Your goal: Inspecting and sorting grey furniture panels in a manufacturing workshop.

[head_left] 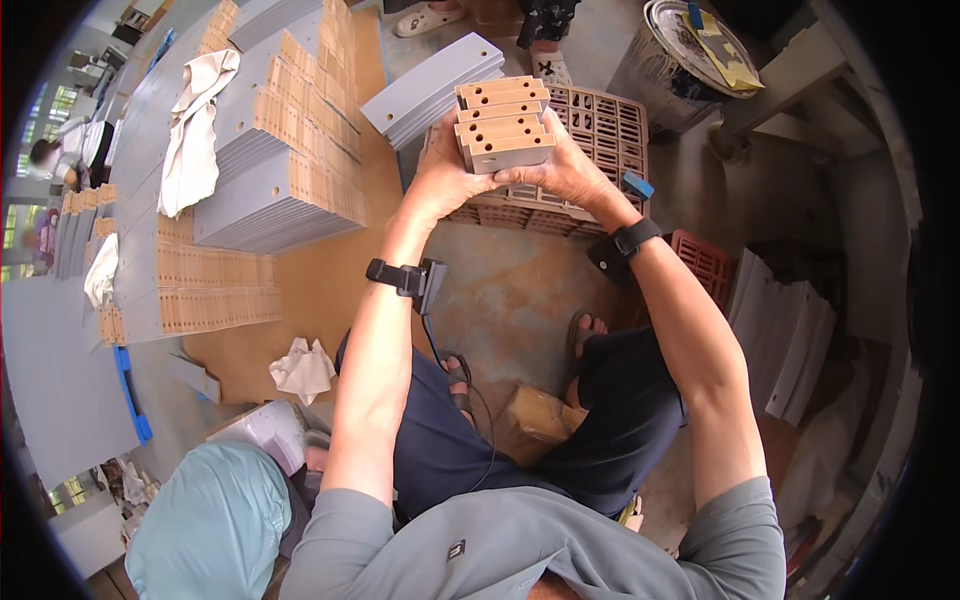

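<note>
Both my arms reach forward, and between my hands is a small bundle of grey-faced wooden panels (512,158) with bare, drilled ends turned up toward me. The ends sit slightly out of line. My left hand (444,170) is closed round the bundle's left side. On the opposite side, my right hand (572,168) grips it, its thumb coming in under the near face. Below the bundle stands a pinkish slatted plastic crate (622,140), partly covered by my hands. Longer grey panels (432,92) lie in a pile just beyond my left hand.
Tall stacks of grey panels (275,215) rise on the left, with white cloths (192,135) on them. A stained bucket (665,60) stands far right. Red crate (705,262) and more panels (780,325) are at right. Someone in a blue head covering (210,525) is close on my left.
</note>
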A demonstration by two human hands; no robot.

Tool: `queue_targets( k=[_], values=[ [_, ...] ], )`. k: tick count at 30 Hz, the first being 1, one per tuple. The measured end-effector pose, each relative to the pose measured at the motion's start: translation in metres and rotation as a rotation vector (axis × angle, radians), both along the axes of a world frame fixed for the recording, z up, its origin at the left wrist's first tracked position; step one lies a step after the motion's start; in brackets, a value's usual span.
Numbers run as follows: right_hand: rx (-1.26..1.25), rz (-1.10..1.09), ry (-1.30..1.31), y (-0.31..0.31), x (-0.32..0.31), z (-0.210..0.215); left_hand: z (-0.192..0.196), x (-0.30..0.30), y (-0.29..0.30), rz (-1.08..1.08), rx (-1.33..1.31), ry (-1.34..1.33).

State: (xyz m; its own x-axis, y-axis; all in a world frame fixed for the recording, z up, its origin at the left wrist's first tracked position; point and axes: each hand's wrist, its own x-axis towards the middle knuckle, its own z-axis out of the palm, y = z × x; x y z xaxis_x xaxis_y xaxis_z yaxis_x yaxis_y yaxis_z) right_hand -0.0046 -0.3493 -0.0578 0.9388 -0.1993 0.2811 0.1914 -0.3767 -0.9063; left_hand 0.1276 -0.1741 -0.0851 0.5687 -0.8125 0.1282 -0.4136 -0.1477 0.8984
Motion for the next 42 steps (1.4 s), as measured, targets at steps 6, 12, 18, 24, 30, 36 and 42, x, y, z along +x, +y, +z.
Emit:
queue_targets(
  k=[6,12,18,24,30,36,42],
  values=[
    [-0.004,0.005,0.066,-0.007,-0.009,0.013,0.031,-0.011,-0.002,-0.005,-0.103,0.083],
    [0.034,0.026,0.068,-0.004,-0.002,-0.003,0.001,-0.003,0.002,0.021,-0.012,0.060],
    [0.100,0.074,0.133,0.003,-0.018,0.059,0.060,-0.033,0.004,-0.114,-0.357,0.300],
    [0.245,0.118,0.198,-0.021,-0.044,0.061,0.074,-0.051,-0.003,0.055,-0.581,0.444],
    [0.589,0.019,0.245,-0.053,-0.103,0.031,0.081,-0.062,-0.018,0.245,-0.938,1.039],
    [0.642,0.001,0.165,0.058,-0.068,0.060,0.100,-0.087,-0.026,0.264,-1.063,1.101],
    [1.073,-0.218,-0.227,0.051,-0.032,0.087,0.098,-0.115,-0.055,0.136,-1.050,1.185]
  ],
)
